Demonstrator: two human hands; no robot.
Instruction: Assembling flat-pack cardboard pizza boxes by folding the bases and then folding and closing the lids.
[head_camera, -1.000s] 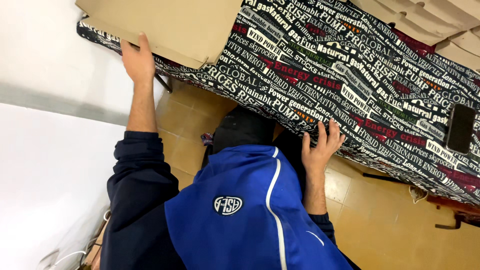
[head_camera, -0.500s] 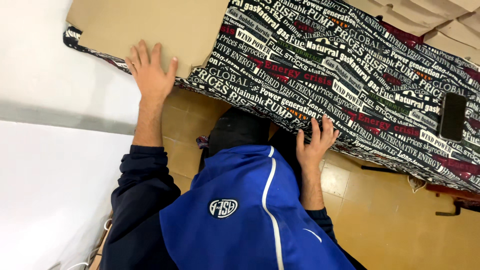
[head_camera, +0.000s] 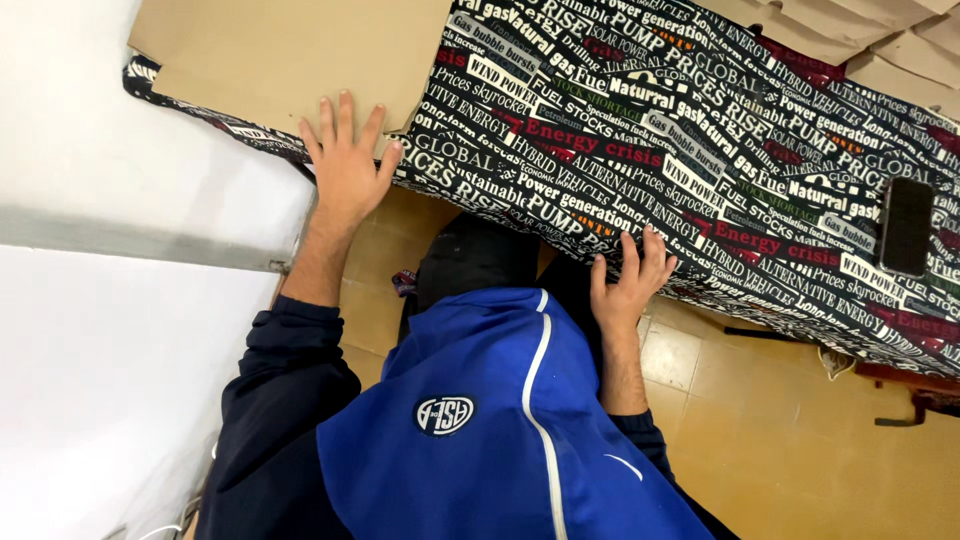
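1. Fingers (head_camera: 345, 120) of the left hand (head_camera: 347, 175) lie spread and flat, released, pressing the cardboard (head_camera: 280, 50) where it meets the edge of the cloth (head_camera: 640, 130); those of the right hand (head_camera: 628, 285) curl loosely over the cloth's near edge, gripping it lightly.
2. One printed cloth covers the table, hanging over its near side above the tiled floor (head_camera: 790, 440).
3. One large cardboard sheet lies at the cloth's left end; more pieces (head_camera: 850, 30) sit at its far right corner, count unclear.
4. One dark phone (head_camera: 906, 226) rests on the cloth near its right end.
5. Risk, as I judge it: tugging the cloth's edge could slide the phone off, or shift the loose cardboard.
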